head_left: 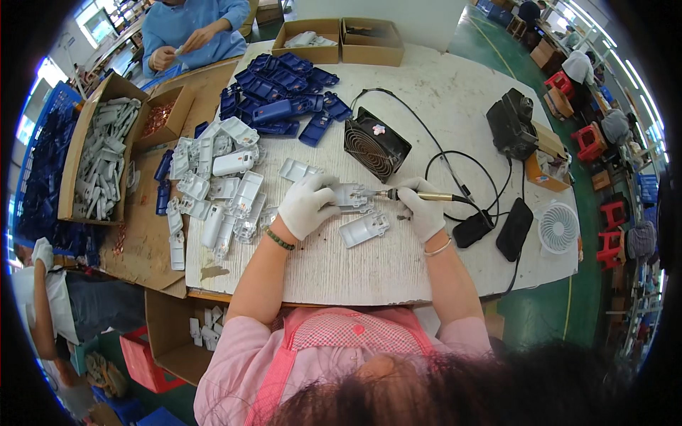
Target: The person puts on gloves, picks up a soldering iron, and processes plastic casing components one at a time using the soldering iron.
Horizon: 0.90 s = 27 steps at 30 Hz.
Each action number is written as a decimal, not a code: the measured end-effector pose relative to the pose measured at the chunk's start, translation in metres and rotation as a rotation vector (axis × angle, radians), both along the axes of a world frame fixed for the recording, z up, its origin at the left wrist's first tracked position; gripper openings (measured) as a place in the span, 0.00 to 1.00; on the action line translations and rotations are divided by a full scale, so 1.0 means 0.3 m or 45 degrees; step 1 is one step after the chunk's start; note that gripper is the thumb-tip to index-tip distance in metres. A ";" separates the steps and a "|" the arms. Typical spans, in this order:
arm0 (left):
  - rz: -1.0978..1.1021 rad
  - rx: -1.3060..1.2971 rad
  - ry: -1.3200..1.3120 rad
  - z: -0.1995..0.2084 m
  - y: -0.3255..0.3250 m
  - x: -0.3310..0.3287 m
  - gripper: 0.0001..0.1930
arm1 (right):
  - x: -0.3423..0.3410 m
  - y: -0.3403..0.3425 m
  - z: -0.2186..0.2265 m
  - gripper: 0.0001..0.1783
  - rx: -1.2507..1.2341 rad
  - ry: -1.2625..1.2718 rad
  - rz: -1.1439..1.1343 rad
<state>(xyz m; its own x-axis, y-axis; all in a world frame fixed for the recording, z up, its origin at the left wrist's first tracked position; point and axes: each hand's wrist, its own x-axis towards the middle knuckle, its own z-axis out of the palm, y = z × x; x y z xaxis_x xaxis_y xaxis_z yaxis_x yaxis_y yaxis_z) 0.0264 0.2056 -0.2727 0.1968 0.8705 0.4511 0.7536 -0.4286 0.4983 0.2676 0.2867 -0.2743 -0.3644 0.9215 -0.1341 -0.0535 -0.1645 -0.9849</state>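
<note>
My left hand (307,207), in a white glove, has its fingers closed on the edge of a white plastic housing (351,194). Gripped in my gloved right hand (424,214) is a soldering iron (436,196), its tip at the housing's right end. Something small and dark shows by the right fingertips, too small to make out. Just below lies a second white housing (364,228), open side up, and another (297,170) rests beyond my left hand. A heap of white housings (229,183) spreads to the left.
Blue housings (277,92) are piled at the far left, near a black fan (376,145). The iron's cable (474,203) loops right towards a black device (511,124). A small white fan (558,228) stands at right. A box of white parts (99,153) and a co-worker (192,35) are left.
</note>
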 end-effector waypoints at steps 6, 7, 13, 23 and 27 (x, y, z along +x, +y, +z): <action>0.010 0.000 0.009 0.007 -0.002 0.002 0.10 | -0.016 -0.014 0.027 0.05 0.024 -0.041 -0.031; 0.007 0.003 0.012 0.008 -0.002 0.003 0.10 | -0.013 -0.011 0.024 0.05 0.025 -0.042 -0.031; 0.003 0.035 0.053 0.007 0.000 0.001 0.10 | 0.005 0.001 0.000 0.04 0.022 0.044 -0.023; -0.005 0.042 0.036 0.014 0.004 0.000 0.10 | -0.004 0.001 0.003 0.06 0.058 -0.038 0.073; -0.002 0.050 0.053 0.005 0.003 -0.005 0.10 | -0.008 0.001 0.003 0.05 0.068 -0.013 0.079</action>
<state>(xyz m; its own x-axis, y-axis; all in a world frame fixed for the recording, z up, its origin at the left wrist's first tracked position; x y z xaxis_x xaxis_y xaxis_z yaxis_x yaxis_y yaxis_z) 0.0250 0.2065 -0.2711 0.2174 0.8518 0.4767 0.7725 -0.4487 0.4494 0.2652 0.2869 -0.2733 -0.4202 0.9030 -0.0897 -0.0348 -0.1148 -0.9928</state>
